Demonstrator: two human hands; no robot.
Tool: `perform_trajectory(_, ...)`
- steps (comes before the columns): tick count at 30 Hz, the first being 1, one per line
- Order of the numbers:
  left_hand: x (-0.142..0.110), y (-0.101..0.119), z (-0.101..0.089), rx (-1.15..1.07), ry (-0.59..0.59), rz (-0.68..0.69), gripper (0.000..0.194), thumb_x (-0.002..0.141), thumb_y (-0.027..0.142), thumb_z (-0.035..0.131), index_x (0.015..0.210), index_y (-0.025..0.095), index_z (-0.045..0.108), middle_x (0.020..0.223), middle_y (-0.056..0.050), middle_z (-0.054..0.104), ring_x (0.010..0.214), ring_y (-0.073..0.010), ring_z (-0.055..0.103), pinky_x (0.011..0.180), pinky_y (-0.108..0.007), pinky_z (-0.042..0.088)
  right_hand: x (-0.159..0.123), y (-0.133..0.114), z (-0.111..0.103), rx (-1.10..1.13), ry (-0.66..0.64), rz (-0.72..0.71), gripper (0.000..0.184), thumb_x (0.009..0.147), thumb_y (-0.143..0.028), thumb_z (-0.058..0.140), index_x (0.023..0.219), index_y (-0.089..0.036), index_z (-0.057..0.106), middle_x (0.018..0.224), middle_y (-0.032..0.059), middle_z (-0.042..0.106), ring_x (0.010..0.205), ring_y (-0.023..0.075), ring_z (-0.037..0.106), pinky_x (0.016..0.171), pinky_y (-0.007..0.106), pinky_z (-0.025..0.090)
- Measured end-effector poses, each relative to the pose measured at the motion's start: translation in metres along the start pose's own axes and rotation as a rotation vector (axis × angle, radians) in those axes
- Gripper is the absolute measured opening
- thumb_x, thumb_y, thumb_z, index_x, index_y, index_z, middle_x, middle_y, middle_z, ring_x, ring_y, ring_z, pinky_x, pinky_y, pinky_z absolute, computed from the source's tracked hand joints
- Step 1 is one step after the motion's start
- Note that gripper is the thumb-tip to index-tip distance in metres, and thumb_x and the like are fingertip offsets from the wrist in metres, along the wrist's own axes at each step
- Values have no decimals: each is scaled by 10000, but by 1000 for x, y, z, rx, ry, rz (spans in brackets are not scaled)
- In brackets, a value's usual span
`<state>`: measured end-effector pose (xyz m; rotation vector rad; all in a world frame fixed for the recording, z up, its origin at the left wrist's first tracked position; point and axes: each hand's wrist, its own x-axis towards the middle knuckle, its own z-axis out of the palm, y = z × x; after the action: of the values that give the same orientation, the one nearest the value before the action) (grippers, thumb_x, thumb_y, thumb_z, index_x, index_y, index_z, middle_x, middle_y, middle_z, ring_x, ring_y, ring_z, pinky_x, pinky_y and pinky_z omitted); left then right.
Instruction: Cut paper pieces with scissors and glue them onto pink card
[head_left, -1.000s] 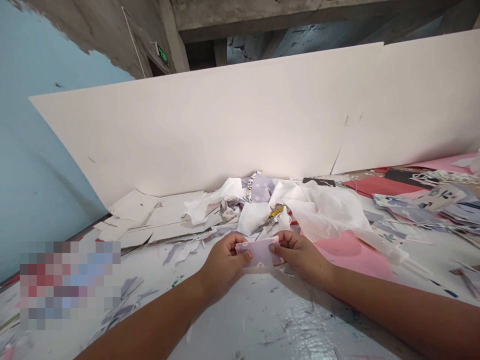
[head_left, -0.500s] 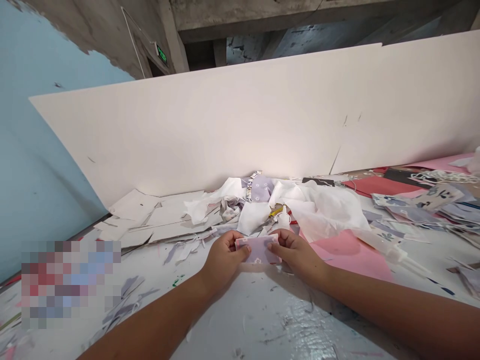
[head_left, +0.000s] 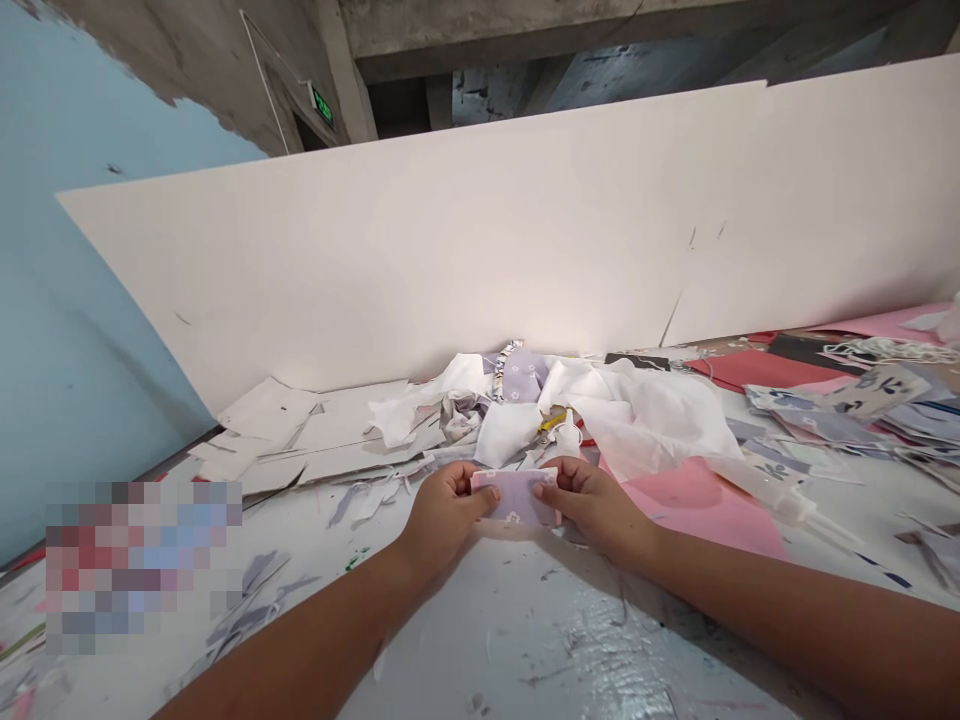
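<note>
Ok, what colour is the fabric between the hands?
Pale lilac fabric with small white flowers; shows best in the head view.

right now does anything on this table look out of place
Yes, the white fabric lies crumpled in a heap against the white board, with a small yellow item poking out of it. It looks dumped, unlike the flatter printed pieces on the right.

Worn-on-the-head view from above and just behind the forearms, facing forward and down, wide-angled and slightly rolled. Close on the left hand (head_left: 444, 518) and right hand (head_left: 594, 505) around the lilac fabric piece (head_left: 516, 498), low in the frame's middle, with the worktable (head_left: 525, 640) across the bottom, and farther off, the white board (head_left: 450, 250) and concrete beam (head_left: 480, 35) along the top.
</note>
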<state>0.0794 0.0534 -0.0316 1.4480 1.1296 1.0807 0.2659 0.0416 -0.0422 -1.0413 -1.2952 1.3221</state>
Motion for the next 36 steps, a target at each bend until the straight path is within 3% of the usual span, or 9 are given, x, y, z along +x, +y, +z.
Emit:
perform_trajectory(11,-2,4,0,38,-14,-1,201,652,306,632,632,156,499,547,55,435,504,-71,380,490,-192,307,3,5,-2,21,24,-25,271,675,-404,659,682,-178,509,520,-66,493,480,74,432,472,206,303)
perform_trajectory(15,-2,6,-1,6,-51,-31,197,640,319,639,694,156,543,581,38,473,534,-85,418,524,-203,348,3,4,-3,28,-21,-2,271,674,-408,663,747,-175,544,552,-55,519,476,76,448,470,211,317)
perform_trajectory(19,-2,8,0,-78,-69,-74,210,664,359,609,633,167,529,553,41,449,527,-91,420,544,-217,383,3,1,-3,4,-34,28,291,651,-410,679,764,-175,550,513,-47,549,440,84,449,442,210,301)
perform_trajectory(28,0,3,-2,17,-100,-45,258,643,347,648,787,140,594,679,-9,571,599,-115,493,581,-243,393,2,0,-3,-10,-47,36,319,646,-428,670,792,-173,547,568,-37,588,491,106,514,465,216,347)
perform_trajectory(36,-1,4,0,57,-58,-32,234,654,372,631,727,155,583,634,15,542,570,-111,483,564,-232,380,3,-1,-1,-23,13,9,290,598,-403,701,633,-192,505,461,-65,529,422,95,477,453,221,348)
